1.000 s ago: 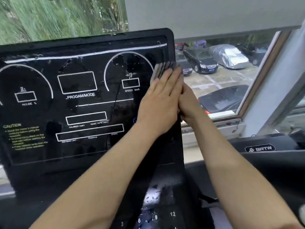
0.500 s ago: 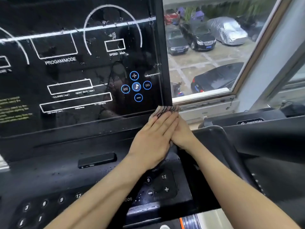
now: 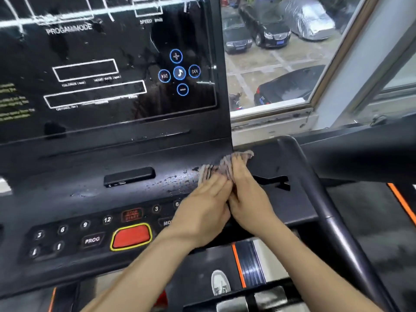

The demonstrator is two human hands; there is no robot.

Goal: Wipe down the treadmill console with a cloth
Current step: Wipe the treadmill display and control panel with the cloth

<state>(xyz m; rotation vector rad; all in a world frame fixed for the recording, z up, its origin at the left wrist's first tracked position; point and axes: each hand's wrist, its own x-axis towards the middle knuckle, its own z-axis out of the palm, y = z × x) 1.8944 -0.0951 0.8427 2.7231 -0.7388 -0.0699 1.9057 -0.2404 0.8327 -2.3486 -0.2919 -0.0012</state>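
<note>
The black treadmill console (image 3: 108, 70) has a glossy display above and a sloped button panel (image 3: 90, 199) below. A crumpled grey striped cloth (image 3: 216, 168) lies at the right end of that sloped panel, just below the display's lower right corner. My left hand (image 3: 202, 208) and my right hand (image 3: 249, 199) lie side by side with fingers stretched forward, pressing on the cloth. Most of the cloth is hidden under my fingers. Wet smears (image 3: 175, 180) show on the panel left of the cloth.
A red stop button (image 3: 131, 236) and number keys sit on the lower panel. The right handrail (image 3: 324, 206) runs down beside my right arm. Behind it is a window (image 3: 281, 52) over parked cars. A shoe (image 3: 219, 282) stands on the belt below.
Both hands slid the cloth down the display's right edge onto the sloped panel below it. The view tilted downward, bringing the buttons and belt into sight.
</note>
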